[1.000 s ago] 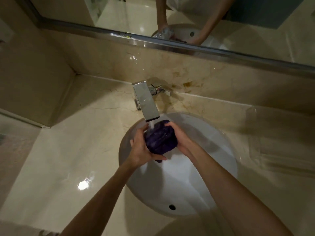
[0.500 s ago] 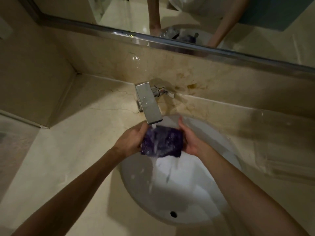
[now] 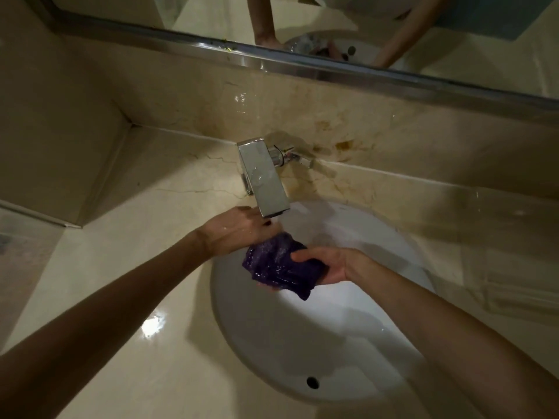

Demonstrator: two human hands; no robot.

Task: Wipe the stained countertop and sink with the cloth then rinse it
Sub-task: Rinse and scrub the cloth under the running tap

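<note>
Holding the wet dark purple cloth (image 3: 279, 266) over the white round sink (image 3: 348, 358), right hand (image 3: 325, 264) grip clenched on it, left hand (image 3: 239, 231) touching it under the chrome square tap (image 3: 266, 189); splashing onto the beige marble counter (image 3: 145, 267) may happen if squeezed hard

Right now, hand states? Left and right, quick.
Left hand: resting on top of the cloth under the tap, fingers loosely curled; grip cannot be told.
Right hand: closed on the cloth.
</note>
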